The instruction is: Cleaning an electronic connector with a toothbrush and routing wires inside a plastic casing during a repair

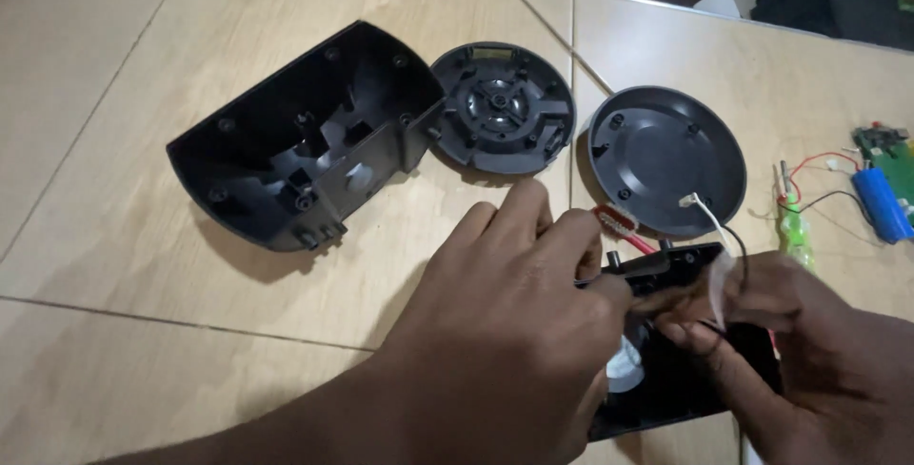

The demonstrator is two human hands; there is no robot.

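Note:
My left hand (509,322) grips the near-left side of a black plastic housing part (666,270) held low over the tiled floor. My right hand (800,341) closes on the same part from the right, fingers pinching near a white and black wire (716,227) and a strip of clear tape. Much of the held part is hidden by both hands. A red-handled screwdriver (619,227) lies just beyond my left fingertips.
A large curved black shell (295,141) lies open at upper left, a round black ribbed disc (502,106) beside it, and a round black cover (666,156) to the right. A green circuit board (890,156), blue battery (881,203) and small green tool (795,232) sit far right.

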